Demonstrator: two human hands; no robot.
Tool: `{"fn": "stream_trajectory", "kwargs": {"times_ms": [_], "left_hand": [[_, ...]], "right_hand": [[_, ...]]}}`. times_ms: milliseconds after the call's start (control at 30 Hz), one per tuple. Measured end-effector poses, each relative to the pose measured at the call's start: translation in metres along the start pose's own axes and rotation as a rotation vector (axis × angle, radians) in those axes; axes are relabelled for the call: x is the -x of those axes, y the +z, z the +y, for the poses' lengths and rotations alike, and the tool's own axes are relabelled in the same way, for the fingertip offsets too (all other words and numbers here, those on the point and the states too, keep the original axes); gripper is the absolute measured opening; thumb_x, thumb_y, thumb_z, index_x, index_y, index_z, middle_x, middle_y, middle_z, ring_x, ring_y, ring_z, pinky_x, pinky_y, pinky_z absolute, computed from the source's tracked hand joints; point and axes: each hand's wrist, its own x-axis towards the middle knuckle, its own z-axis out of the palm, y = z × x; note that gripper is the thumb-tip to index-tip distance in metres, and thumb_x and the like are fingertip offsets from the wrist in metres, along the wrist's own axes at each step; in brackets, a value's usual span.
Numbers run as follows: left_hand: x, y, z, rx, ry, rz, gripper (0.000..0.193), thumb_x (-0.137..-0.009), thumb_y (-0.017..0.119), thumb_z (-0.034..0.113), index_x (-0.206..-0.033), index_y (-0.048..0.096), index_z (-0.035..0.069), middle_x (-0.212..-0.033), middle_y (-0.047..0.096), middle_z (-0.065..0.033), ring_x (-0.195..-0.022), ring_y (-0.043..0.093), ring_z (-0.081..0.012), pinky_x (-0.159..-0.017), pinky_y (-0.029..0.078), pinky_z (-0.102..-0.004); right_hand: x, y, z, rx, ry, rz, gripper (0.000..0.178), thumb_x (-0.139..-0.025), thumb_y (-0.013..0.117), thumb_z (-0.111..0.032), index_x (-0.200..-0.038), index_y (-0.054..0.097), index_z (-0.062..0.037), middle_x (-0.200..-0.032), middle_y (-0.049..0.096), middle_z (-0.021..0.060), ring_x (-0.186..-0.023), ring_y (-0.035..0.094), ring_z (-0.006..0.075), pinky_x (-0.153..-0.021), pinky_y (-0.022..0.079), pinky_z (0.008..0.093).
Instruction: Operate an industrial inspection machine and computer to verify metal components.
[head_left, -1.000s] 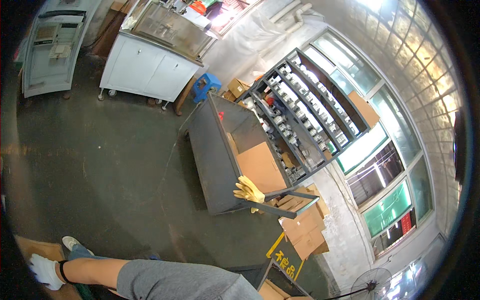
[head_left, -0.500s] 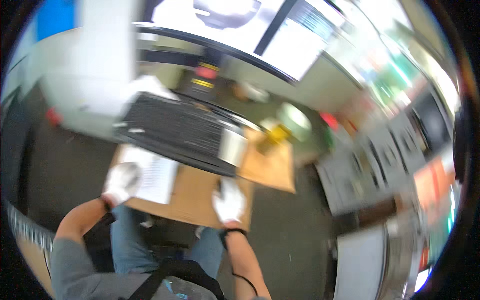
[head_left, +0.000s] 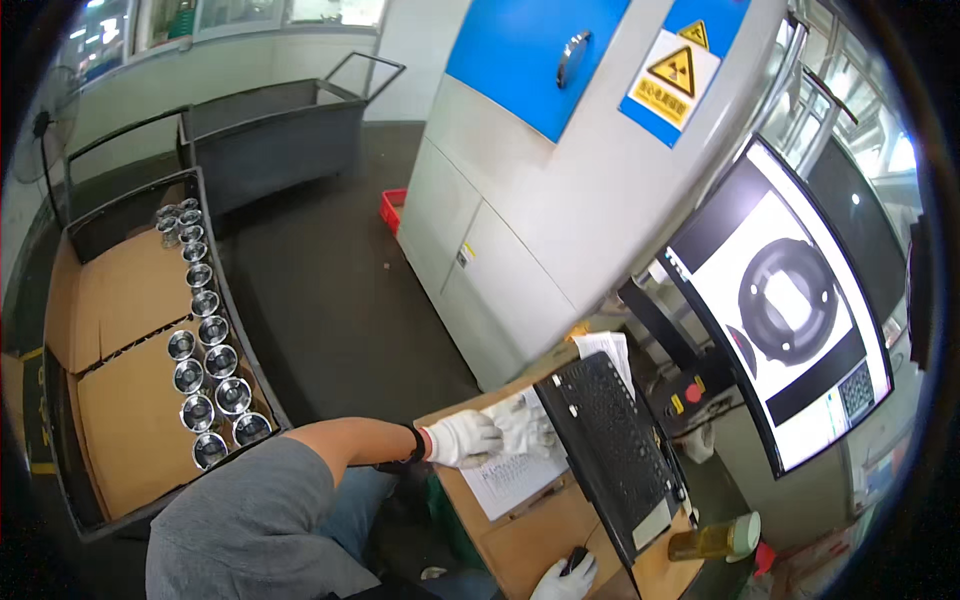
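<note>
My left hand (head_left: 464, 440), in a white knit glove, lies on the desk at the left edge of a printed sheet (head_left: 515, 484). Its fingers are loosely bent, and I see nothing held in them. White cloth gloves (head_left: 525, 424) lie just beyond its fingertips. At the lower edge my right hand (head_left: 562, 582), also gloved in white, rests on a black computer mouse (head_left: 575, 560); part of that hand is cut off by the frame. A pen (head_left: 538, 496) lies by the sheet. Between the hands and the monitor (head_left: 790, 310) sits a black keyboard (head_left: 612, 440), slanting across the desk.
To the left stands a dark cart (head_left: 262, 400) lined with cardboard, holding several round metal parts (head_left: 220, 360). Behind it is a grey cart (head_left: 275, 140). A white and blue cabinet (head_left: 500, 230) rises beyond the desk. A jar of yellowish liquid (head_left: 708, 540) stands near the keyboard.
My view has swung left, bringing the carts and cabinet into sight and shifting the desk to the lower right. Both hands stay at the desk.
</note>
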Motion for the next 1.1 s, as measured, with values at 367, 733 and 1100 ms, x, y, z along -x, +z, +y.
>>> {"fn": "stream_trajectory", "kwargs": {"times_ms": [367, 733, 1100], "left_hand": [[-0.016, -0.034, 0.001, -0.090, 0.061, 0.132, 0.024, -0.077, 0.072, 0.014, -0.099, 0.068, 0.009, -0.105, 0.071, -0.0127, -0.093, 0.069, -0.0356, -0.083, 0.055, -0.0491], [0.024, 0.041, -0.047, -0.118, 0.036, 0.026, 0.039, -0.085, 0.067, 0.005, -0.124, 0.066, 0.003, -0.129, 0.067, -0.0242, -0.122, 0.061, -0.0473, -0.104, 0.049, -0.0551], [0.046, 0.083, -0.138, -0.134, 0.017, -0.265, 0.045, -0.106, 0.057, 0.016, -0.145, 0.058, -0.006, -0.148, 0.058, -0.0299, -0.138, 0.051, -0.0507, -0.118, 0.041, -0.0546]], "right_hand": [[-0.018, 0.051, 0.000, -0.002, 0.010, 0.045, 0.058, -0.090, 0.071, -0.034, -0.142, 0.062, -0.0102, -0.138, 0.067, 0.0213, -0.113, 0.069, 0.0435, -0.098, 0.055, 0.0542], [-0.003, 0.043, 0.008, -0.061, 0.134, -0.020, 0.055, -0.093, 0.068, -0.031, -0.143, 0.060, -0.0085, -0.138, 0.066, 0.0244, -0.120, 0.066, 0.0423, -0.104, 0.053, 0.0536], [-0.011, 0.037, 0.001, -0.117, 0.228, -0.108, 0.062, -0.087, 0.075, -0.022, -0.144, 0.055, -0.0112, -0.143, 0.057, 0.0204, -0.124, 0.060, 0.0430, -0.105, 0.050, 0.0530]]}}
